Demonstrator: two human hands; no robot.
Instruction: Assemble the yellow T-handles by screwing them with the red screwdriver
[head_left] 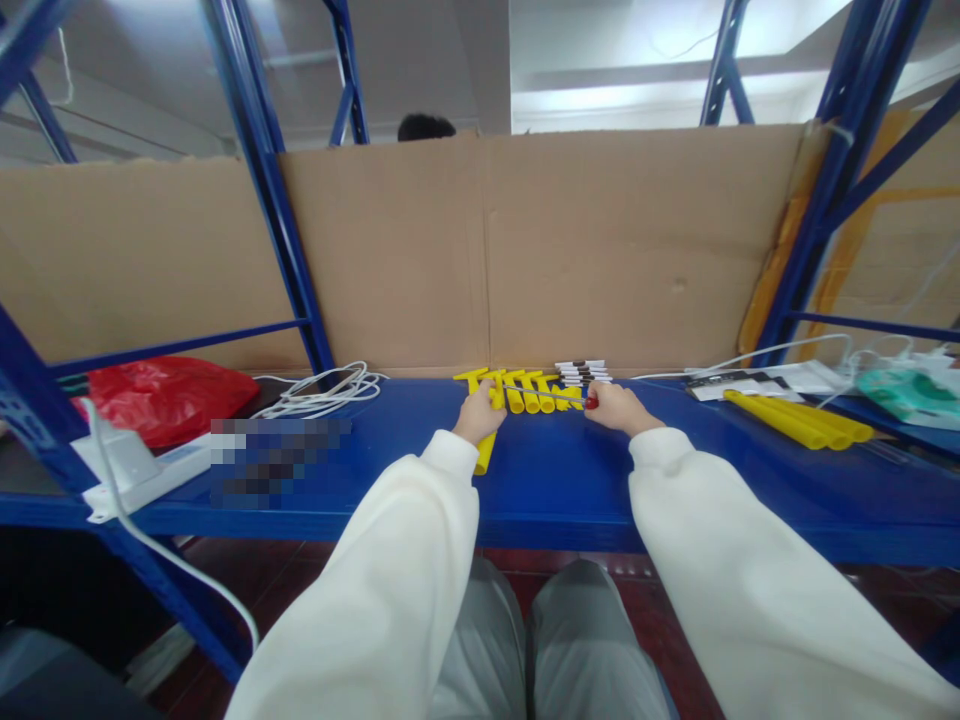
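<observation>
Cardboard (637,240) stood behind the blue counter (555,485), walling off its far side. On the counter's left lay a red bag (172,395) and a loose coil of white cable (330,392); on its right, yellow tubes (799,422).

Near the middle, the left grip (476,412) was narrow, closed round a yellow T-piece (487,455) whose lower end pointed toward the person. The right grip (619,408) was closed on the red handle of a screwdriver (555,396), its shaft lying sideways toward the left fingers. Whether the tip touched the T-piece could not be told.

A row of other T-pieces (532,402) lay close under the shaft, so a low sweep risked knocking them askew. The tip, if pushed off-line, could have slipped into the left fingers; a loose hold might have let the round tube roll.

Smallest were the black-and-white strips (583,372), just behind the row.
</observation>
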